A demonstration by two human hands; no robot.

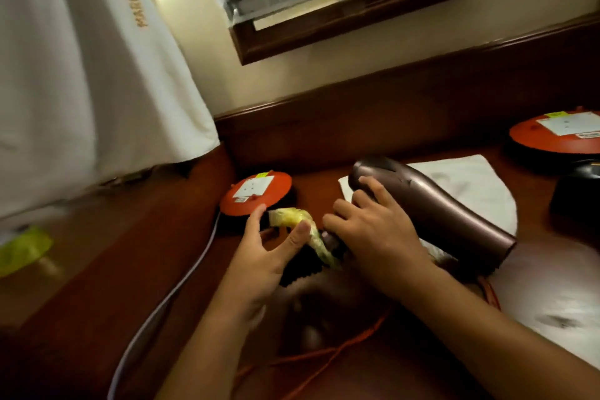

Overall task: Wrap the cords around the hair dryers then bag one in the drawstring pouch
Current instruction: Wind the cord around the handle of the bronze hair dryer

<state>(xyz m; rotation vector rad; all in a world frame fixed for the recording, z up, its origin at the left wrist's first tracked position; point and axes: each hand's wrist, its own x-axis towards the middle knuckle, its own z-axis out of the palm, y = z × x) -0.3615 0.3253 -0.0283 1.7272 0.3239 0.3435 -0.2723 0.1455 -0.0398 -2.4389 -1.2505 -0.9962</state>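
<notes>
Right hand (373,230) grips the brown hair dryer (438,211) at centre frame. Its fingers curl over the rear of the barrel, which runs out lower right past the grip. Left hand (269,253) is just left of it, thumb pressed onto a yellow wrap (292,221) over a black bundle (308,266); index finger straight, other fingers hidden, so I read it as holding the wrap. Dryer lies over a white cloth (470,185). An orange cord (324,357) trails along the bottom, and an orange disc (256,195) sits just above the left hand.
</notes>
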